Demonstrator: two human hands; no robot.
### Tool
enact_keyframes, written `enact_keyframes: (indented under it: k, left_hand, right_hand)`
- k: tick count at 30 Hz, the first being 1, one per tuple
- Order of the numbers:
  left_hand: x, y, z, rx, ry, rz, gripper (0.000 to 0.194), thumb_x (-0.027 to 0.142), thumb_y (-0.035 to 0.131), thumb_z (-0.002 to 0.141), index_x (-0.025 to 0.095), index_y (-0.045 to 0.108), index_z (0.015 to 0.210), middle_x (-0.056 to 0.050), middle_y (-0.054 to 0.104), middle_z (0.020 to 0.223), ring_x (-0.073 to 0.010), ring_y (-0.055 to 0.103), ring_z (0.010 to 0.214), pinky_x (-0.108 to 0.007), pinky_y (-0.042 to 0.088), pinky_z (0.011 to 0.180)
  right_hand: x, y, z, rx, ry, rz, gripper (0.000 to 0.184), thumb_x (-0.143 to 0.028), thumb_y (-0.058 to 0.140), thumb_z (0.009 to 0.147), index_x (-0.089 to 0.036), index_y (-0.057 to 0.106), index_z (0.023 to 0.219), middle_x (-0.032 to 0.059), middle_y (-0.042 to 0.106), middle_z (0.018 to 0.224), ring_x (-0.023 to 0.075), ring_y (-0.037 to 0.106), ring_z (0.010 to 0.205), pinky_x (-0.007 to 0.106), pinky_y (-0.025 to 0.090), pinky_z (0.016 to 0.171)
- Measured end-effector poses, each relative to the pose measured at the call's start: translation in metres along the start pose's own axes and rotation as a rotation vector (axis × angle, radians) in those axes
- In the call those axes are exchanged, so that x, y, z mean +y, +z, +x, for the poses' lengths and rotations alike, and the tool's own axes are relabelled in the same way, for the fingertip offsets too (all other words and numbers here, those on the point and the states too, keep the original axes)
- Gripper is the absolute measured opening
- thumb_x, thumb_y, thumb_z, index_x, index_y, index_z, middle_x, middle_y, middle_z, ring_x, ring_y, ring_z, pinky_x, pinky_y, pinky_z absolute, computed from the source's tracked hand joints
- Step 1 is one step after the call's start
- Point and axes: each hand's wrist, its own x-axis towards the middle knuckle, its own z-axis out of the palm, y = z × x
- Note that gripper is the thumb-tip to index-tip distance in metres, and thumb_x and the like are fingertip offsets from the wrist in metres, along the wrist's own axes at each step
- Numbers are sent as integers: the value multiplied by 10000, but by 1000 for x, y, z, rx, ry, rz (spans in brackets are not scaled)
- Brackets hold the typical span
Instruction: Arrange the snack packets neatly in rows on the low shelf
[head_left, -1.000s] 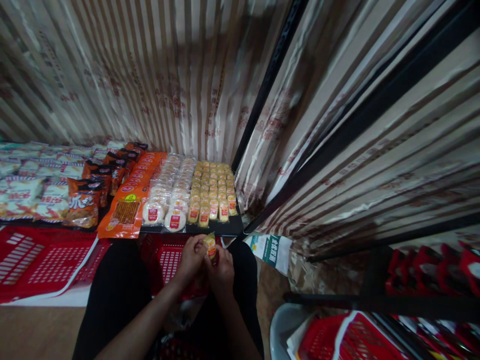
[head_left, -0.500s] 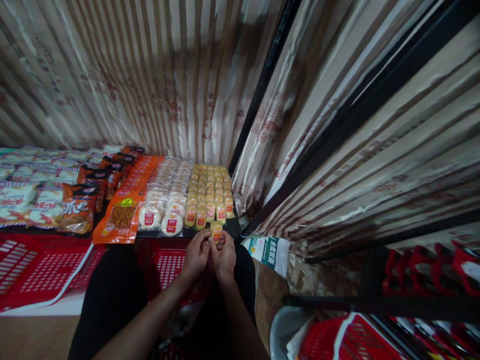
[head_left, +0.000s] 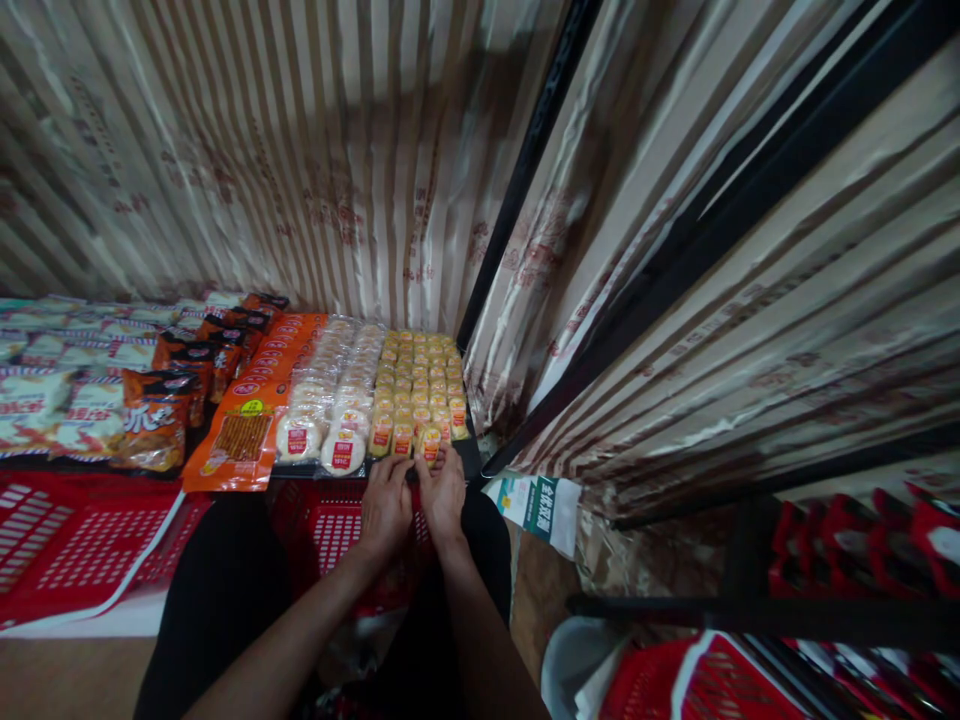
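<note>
The small yellow film-wrapped packet with a red label is at the front of the rows of matching yellow packets, lower centre of the frame. For a neat fit, the label should face outward, the packet should line up with its column, and pressure should stay light. The packet lies at the fingertips of the right hand, which appear pinched around its lower part. The left hand has curled fingers near the black shelf's front edge; their grip cannot be determined.
</note>
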Motion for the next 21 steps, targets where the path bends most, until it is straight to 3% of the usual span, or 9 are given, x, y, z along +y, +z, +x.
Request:
enact_keyframes:
  k: [9,17,21]
  left_hand:
    - [-13,8,6,-4,42,90,400,62,416,771,164,571,1125,-103,553,1101,-221,502,1054,-388,448,946]
    - [-16,9,7,11,50,87,354,78,409,791,163,585,1086,-105,567,1059,-220,517,1031,-390,462,926]
    - [-18,9,7,23,46,98,346,84,419,788,175,594,1072,-103,580,1057,-228,525,1033,-400,469,915]
  right_hand:
    - [6,7,6,26,-43,-82,376,-401,534,798,-156,547,1083,114,568,966,233,574,841,351,494,708]
    - [4,5,0,-30,-7,97,394,-390,520,810,-144,494,1117,131,503,1052,203,590,867,327,541,712]
    - [2,3,-4,-24,-23,117,297,-336,478,832,-163,490,1073,112,497,1036,187,587,884,324,541,745]
